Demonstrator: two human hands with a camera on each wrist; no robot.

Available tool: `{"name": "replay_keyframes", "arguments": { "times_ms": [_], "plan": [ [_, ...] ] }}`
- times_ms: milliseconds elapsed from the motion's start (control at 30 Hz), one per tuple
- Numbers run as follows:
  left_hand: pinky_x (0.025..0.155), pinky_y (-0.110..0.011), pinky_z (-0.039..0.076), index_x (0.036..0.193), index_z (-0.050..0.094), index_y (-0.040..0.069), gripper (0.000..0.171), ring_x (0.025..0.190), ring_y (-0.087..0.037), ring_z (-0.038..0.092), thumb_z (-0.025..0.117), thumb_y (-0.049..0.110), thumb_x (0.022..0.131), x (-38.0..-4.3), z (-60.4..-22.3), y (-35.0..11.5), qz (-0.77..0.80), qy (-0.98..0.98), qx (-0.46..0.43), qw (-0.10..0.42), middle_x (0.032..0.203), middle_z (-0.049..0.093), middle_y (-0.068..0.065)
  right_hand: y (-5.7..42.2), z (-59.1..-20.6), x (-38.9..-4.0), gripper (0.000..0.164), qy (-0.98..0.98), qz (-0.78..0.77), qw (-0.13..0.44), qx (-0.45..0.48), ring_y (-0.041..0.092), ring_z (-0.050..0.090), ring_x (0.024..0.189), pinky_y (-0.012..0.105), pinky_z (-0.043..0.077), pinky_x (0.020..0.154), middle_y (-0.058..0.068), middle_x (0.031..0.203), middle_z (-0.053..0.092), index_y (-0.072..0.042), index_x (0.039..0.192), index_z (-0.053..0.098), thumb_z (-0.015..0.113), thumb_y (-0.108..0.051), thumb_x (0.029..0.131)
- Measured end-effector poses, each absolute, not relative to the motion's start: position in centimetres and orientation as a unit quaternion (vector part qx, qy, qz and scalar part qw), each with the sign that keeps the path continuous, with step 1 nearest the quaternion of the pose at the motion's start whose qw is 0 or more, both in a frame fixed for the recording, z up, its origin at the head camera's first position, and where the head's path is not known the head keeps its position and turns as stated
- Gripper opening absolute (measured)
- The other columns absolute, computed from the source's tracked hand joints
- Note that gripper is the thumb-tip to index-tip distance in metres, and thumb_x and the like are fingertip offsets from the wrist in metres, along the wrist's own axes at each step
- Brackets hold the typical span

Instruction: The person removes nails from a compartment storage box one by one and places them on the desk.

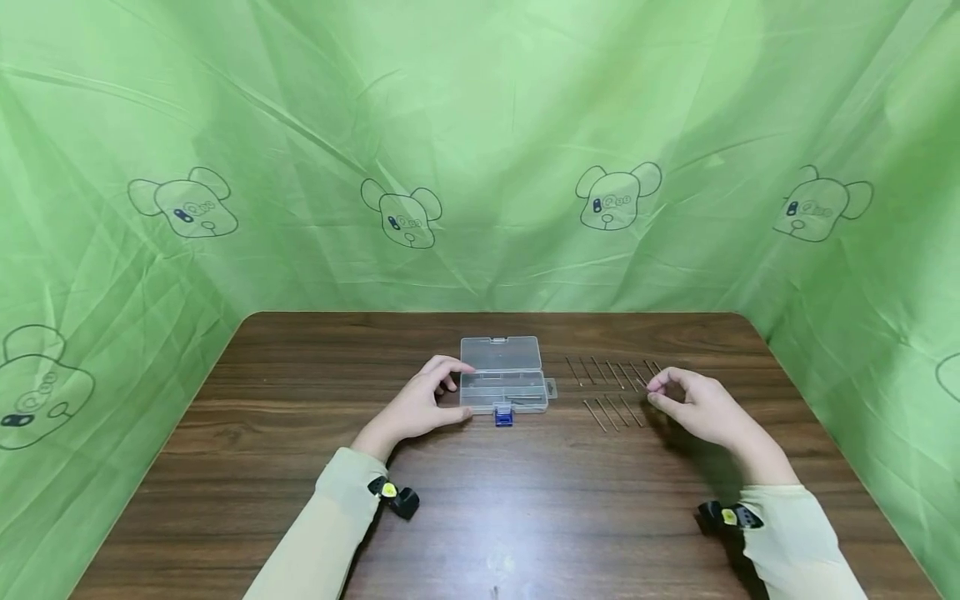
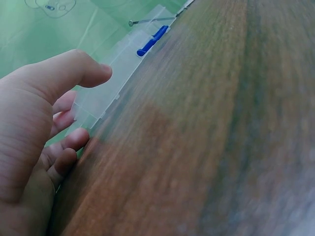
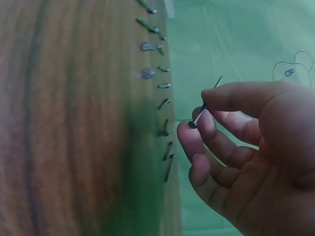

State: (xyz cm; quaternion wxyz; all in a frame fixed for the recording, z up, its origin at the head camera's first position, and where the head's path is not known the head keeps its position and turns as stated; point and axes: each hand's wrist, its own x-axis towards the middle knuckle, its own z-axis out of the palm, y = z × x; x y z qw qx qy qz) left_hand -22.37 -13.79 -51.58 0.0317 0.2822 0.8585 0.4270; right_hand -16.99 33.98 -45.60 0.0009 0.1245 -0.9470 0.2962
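Note:
A clear plastic box (image 1: 480, 392) lies on the table with its lid (image 1: 500, 353) folded back and a blue latch (image 1: 504, 417) at its front. My left hand (image 1: 423, 400) holds the box's left end between thumb and fingers. Inside the right part of the box are thin metal nails (image 1: 525, 398). One nail sticks up past the box's edge in the left wrist view. My right hand (image 1: 697, 402) pinches a single nail (image 3: 199, 117) between thumb and fingertips, its flat head downward, just right of the laid-out nails.
Several nails lie in two rows right of the box, a back row (image 1: 607, 375) and a front row (image 1: 606, 414). A clear hanging tab (image 1: 552, 388) juts from the box's right side. Green cloth (image 1: 495, 258) surrounds the wooden table (image 1: 480, 517).

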Motion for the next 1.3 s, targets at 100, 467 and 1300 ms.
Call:
{"name": "replay_keyframes", "arguments": {
  "times_ms": [100, 467, 1300],
  "plan": [
    [0.087, -0.037, 0.050, 0.146, 0.065, 0.022, 0.063, 0.105, -0.017, 0.057, 0.092, 0.026, 0.089, -22.5, -51.7, -13.8, 0.426, 0.859, 0.283, 0.031, 0.134, 0.058, -0.003, 34.2, -46.1, -17.0, 0.011, -0.944, 0.307, -0.008, 0.119, 0.006, 0.052, 0.058, 0.031, 0.045, 0.061, 0.000, 0.095, 0.072, -0.009, 0.111, 0.073, 0.074, -0.018, 0.104],
    [0.087, -0.037, 0.050, 0.147, 0.065, 0.023, 0.064, 0.106, -0.017, 0.057, 0.092, 0.027, 0.089, -22.6, -52.0, -13.9, 0.429, 0.857, 0.283, 0.032, 0.134, 0.057, -0.001, 34.0, -46.5, -17.1, 0.011, -0.947, 0.299, -0.036, 0.110, 0.007, 0.055, 0.065, 0.030, 0.046, 0.066, -0.001, 0.095, 0.074, -0.009, 0.108, 0.075, 0.078, -0.015, 0.099],
    [0.088, -0.039, 0.050, 0.147, 0.064, 0.022, 0.062, 0.105, -0.017, 0.057, 0.091, 0.028, 0.091, -22.6, -51.9, -13.8, 0.430, 0.858, 0.279, 0.040, 0.136, 0.057, -0.002, 34.6, -47.7, -17.7, 0.012, -0.940, 0.312, -0.056, 0.128, 0.008, 0.061, 0.071, 0.030, 0.048, 0.072, -0.007, 0.086, 0.070, -0.014, 0.104, 0.076, 0.082, -0.017, 0.094]
  ]
}}
